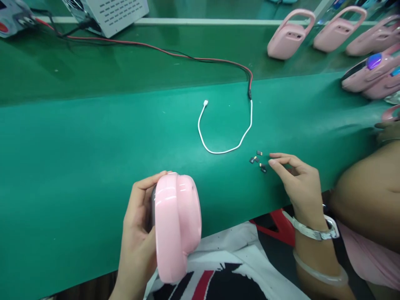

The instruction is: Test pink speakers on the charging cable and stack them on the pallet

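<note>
My left hand (139, 227) is wrapped around a rounded, glossy pink device (178, 221), held above the front of the table with its side towards me. A dark face shows at its left edge, beside my fingers. On the green mat lie several small black memory cards (256, 159), some with gold contacts showing. Just right of them is my right hand (296, 179), its thumb and index fingertips brought close together in a pinch. Whether a card is between those fingertips cannot be made out.
A white cable (215, 153) curls on the mat, joined to a red and black lead (150, 45) from a grey metal box (115, 14). Several pink devices with loop handles (287, 39) stand at the back right. Another person's arm (368, 187) is close on the right.
</note>
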`<state>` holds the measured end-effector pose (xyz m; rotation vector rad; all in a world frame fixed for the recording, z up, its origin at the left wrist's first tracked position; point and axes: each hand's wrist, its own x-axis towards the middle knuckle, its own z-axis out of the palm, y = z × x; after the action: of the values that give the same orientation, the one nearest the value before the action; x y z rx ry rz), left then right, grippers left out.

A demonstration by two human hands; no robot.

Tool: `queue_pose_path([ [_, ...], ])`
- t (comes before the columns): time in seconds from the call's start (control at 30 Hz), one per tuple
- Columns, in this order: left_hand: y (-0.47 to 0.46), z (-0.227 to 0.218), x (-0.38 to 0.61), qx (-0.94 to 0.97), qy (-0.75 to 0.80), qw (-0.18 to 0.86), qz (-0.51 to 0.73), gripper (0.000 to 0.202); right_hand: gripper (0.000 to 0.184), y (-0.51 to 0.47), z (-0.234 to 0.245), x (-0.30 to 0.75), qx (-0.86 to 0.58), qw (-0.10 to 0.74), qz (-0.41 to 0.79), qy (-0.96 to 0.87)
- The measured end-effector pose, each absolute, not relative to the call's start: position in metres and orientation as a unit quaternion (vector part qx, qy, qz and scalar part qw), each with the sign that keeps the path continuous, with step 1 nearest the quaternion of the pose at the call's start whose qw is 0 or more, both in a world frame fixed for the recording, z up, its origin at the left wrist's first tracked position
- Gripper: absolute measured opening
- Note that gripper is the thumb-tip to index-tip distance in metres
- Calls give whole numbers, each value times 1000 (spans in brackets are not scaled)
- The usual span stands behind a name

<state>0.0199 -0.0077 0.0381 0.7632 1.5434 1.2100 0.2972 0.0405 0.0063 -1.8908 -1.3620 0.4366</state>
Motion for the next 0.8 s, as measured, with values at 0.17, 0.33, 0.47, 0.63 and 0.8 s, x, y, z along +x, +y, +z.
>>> queue_pose_path([
  [0.17, -6, 41, 22, 305, 653, 483, 497, 43, 15, 35, -1, 287, -729, 426, 159, -512],
  [0.33, -6, 45, 25, 304, 658, 487, 488, 44, 11, 33, -4, 283, -715, 448, 144, -517],
  [0.47, -6, 48, 27, 336, 666, 467, 475, 45, 11, 35, -5, 284, -715, 435, 137, -530],
  [0.63, -7, 49, 28, 357, 657, 457, 482, 49, 11, 33, -6, 284, -718, 431, 135, -530],
  [0.8, -5, 50, 28, 339, 659, 467, 483, 51, 11, 33, -5, 284, -721, 429, 132, -527],
])
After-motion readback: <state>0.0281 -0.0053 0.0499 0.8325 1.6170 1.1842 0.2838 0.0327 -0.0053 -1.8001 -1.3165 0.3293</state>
